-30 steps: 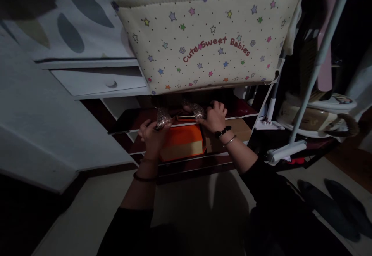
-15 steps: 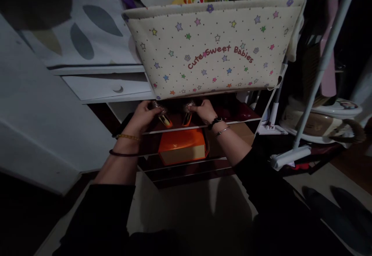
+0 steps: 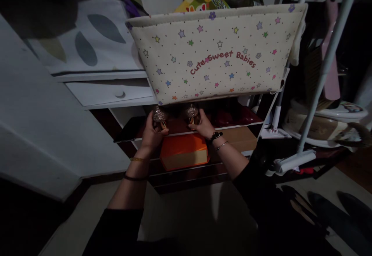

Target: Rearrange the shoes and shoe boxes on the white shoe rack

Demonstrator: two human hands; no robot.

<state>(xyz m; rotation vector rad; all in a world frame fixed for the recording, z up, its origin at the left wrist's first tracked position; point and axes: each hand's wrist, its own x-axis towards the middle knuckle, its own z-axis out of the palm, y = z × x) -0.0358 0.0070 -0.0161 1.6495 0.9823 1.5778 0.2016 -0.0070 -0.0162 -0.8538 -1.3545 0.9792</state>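
Note:
At the front of a dark red shelf (image 3: 178, 126) stand two glittery shoes, close under the overhanging basket. My left hand (image 3: 152, 135) has its fingers and thumb closed around the left glittery shoe (image 3: 159, 114). On the other side, my right hand (image 3: 205, 126) grips the right glittery shoe (image 3: 192, 111) between thumb and fingers. A narrow orange-gold part shows below the glitter on both shoes. Their far ends are lost in the shadow.
A cream star-print basket (image 3: 221, 56) juts out above my hands. Below them lie an orange box (image 3: 183, 151) and a brown cardboard box (image 3: 238, 139). A white drawer (image 3: 110, 92) is at left, a squeegee-like mop head (image 3: 295, 161) at right. Dark shoes (image 3: 328, 209) lie on the floor.
Both hands have shifted slightly, and the shoes have tilted: more glitter shows now and less of the orange-edged parts. The view has moved a little.

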